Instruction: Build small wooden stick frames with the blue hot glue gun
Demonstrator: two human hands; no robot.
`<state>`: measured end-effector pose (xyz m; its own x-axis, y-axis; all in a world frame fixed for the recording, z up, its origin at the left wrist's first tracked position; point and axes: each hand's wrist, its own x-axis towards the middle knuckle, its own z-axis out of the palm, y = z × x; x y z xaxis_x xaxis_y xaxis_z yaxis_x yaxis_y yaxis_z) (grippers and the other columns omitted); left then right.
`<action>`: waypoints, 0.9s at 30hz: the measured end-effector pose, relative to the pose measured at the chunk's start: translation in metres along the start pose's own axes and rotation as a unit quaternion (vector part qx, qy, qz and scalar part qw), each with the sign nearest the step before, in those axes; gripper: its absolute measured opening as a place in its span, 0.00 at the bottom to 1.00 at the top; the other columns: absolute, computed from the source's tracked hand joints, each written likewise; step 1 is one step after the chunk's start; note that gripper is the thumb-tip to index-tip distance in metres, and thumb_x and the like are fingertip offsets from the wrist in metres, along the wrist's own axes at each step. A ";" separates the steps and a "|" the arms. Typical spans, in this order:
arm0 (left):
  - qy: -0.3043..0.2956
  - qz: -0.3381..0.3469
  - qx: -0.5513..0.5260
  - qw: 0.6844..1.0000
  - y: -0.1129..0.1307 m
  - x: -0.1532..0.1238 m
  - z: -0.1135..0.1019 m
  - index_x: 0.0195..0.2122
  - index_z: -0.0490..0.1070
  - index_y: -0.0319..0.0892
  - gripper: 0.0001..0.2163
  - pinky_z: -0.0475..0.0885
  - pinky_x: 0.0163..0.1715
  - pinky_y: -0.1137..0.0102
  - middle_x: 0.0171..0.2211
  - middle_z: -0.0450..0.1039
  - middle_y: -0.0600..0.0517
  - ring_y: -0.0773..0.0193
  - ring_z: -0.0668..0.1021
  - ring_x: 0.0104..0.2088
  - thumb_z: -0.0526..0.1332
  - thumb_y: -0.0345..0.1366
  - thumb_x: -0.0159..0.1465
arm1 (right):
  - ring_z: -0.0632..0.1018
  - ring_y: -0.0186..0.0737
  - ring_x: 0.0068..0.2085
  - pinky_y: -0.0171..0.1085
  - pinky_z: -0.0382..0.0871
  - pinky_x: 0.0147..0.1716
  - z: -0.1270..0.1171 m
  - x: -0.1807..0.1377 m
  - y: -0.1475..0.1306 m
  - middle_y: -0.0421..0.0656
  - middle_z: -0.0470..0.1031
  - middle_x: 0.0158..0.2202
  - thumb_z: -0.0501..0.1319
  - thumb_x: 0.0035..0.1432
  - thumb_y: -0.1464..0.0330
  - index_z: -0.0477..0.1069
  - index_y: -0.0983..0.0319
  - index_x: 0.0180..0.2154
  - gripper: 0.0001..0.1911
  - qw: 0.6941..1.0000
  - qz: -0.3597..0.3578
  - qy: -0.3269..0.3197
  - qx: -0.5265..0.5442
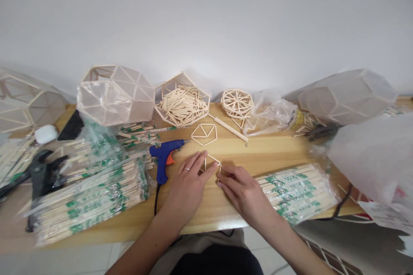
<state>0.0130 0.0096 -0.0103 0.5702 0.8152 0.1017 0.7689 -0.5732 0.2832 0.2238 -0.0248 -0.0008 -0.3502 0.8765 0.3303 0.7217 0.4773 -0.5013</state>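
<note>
On the wooden table in front of me lies a partly hidden flat frame of short wooden sticks. My left hand rests over its left side, fingers stretched out and pressing on the sticks. At the right side, my right hand has thumb and fingers closed on a short stick that is mostly covered. Just beyond is a flat polygon frame of sticks with spokes inside. A blue hot glue gun with an orange trigger lies left of my left hand, its nozzle pointing right.
Cut sticks fill a polygonal holder by the wall. Beside it sits a stick-built ball. Covered stick-framed shapes line the back. Packs of wrapped chopsticks lie left and right. Black cutters lie far left.
</note>
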 end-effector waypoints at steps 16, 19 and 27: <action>0.056 -0.060 -0.098 0.992 -0.018 -0.009 -0.028 0.71 0.66 0.45 0.27 0.70 0.70 0.57 0.74 0.64 0.43 0.55 0.68 0.73 0.52 0.22 0.72 | 0.84 0.51 0.52 0.50 0.84 0.52 -0.001 -0.001 0.001 0.52 0.81 0.52 0.60 0.75 0.70 0.77 0.58 0.54 0.11 1.000 0.015 0.000 0.012; 0.072 -0.084 -0.089 0.990 -0.031 -0.026 -0.042 0.68 0.69 0.48 0.28 0.73 0.67 0.61 0.71 0.69 0.49 0.58 0.74 0.69 0.50 0.21 0.70 | 0.84 0.52 0.52 0.51 0.84 0.52 0.000 -0.003 0.003 0.52 0.81 0.53 0.61 0.74 0.70 0.76 0.59 0.55 0.11 1.000 0.013 0.002 0.014; 0.044 -0.087 -0.061 0.993 -0.019 -0.059 -0.010 0.67 0.68 0.43 0.23 0.75 0.65 0.61 0.68 0.72 0.45 0.57 0.77 0.66 0.52 0.24 0.73 | 0.83 0.52 0.53 0.51 0.83 0.53 0.001 -0.006 0.004 0.52 0.81 0.51 0.62 0.74 0.71 0.70 0.60 0.58 0.14 1.000 0.019 0.003 0.021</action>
<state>-0.0381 -0.0262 -0.0119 0.4005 0.9081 0.1222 0.8098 -0.4132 0.4166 0.2283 -0.0284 -0.0053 -0.3191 0.8939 0.3148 0.7086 0.4456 -0.5471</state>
